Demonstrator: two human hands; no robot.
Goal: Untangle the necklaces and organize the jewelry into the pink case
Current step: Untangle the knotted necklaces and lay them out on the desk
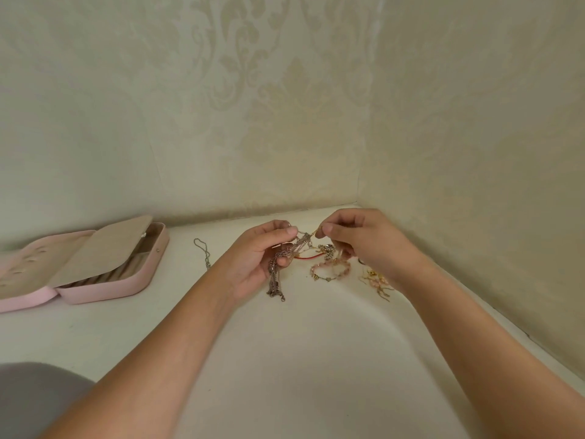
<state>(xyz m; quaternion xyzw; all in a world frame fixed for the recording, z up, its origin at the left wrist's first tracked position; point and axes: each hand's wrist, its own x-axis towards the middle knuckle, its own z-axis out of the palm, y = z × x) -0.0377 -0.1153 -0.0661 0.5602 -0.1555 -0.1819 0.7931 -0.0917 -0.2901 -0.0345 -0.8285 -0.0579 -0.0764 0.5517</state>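
A tangle of thin metal necklace chains (pixel 278 270) hangs above the white table between both hands. My left hand (pixel 262 258) pinches its upper part, and the loose ends dangle to the tabletop. My right hand (pixel 357 239) pinches a gold strand at the top of the same tangle. Beneath the hands lie a red cord (pixel 308 256), a pink bead bracelet (pixel 330 270) and a crystal piece (pixel 326 249). The pink case (pixel 104 286) lies open at the left with its beige inner flap raised.
A single silver chain (pixel 202 251) lies apart on the table (pixel 300 359), left of my left hand. Small gold and pink earrings (pixel 378 282) sit by my right wrist. Patterned walls close the back and right side. Grey fabric (pixel 34 397) shows at bottom left.
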